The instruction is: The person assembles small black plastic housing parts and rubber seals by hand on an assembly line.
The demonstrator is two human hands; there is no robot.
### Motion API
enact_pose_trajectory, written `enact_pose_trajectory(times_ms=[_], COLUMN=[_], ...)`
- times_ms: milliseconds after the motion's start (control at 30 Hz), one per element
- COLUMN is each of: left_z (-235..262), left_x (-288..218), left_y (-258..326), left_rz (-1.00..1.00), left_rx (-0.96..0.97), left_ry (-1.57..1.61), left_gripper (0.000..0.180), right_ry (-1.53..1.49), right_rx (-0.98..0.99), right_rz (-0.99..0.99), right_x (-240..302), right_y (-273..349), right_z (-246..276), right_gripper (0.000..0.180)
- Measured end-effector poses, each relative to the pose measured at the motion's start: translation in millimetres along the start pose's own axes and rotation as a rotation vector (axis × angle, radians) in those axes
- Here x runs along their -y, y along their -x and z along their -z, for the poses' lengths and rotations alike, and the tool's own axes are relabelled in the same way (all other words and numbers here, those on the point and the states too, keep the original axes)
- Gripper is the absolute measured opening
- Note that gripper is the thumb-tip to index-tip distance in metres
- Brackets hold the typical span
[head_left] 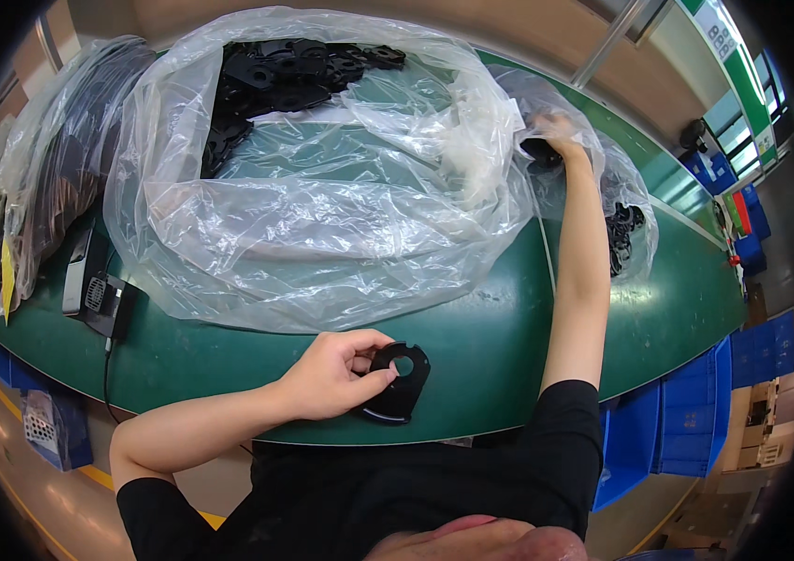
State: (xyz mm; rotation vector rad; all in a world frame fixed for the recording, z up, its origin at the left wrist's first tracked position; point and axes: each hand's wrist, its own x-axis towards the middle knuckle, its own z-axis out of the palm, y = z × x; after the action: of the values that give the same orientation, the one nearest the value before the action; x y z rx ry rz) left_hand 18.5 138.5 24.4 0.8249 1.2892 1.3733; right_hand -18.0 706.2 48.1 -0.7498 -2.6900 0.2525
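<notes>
My left hand (336,372) is closed on a flat black part (399,400) with a round hole at its upper end, just above the near edge of the table. The thumb lies over the rim of the hole. My right hand (561,134) reaches far forward into a clear plastic bag (593,117) at the right. A dark piece (541,150) is against or just below its palm. Film and glare blur those fingers, so their grip cannot be made out.
A big open clear bag (313,220) with several black parts (275,73) covers the green table's (500,365) middle. Wrapped stacks (70,140) stand left, near a small dark device (109,307) with a cable. Black pieces (623,234) lie bagged at right; blue bins (687,421) stand beyond the edge.
</notes>
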Motion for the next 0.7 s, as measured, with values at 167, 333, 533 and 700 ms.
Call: enact_pose_trajectory(times_ms=[167, 333, 533, 700], left_z=[1, 2, -2, 1], left_x=[0, -1, -4, 3], left_y=[2, 5, 0, 1], left_rz=[0.012, 0.025, 0.025, -0.024], left_rx=[0.01, -0.017, 0.007, -0.019], left_ry=[0.036, 0.023, 0.029, 0.032], left_gripper=[0.024, 0.024, 0.025, 0.024], right_ry=[0.064, 0.231, 0.001, 0.119], right_rx=[0.219, 0.358, -0.043, -0.127], right_rz=[0.138, 0.208, -0.067, -0.097], right_x=[38, 85, 33, 69], right_y=[42, 77, 31, 41], right_z=[18, 55, 26, -19], right_gripper=[0.038, 0.044, 0.051, 0.065])
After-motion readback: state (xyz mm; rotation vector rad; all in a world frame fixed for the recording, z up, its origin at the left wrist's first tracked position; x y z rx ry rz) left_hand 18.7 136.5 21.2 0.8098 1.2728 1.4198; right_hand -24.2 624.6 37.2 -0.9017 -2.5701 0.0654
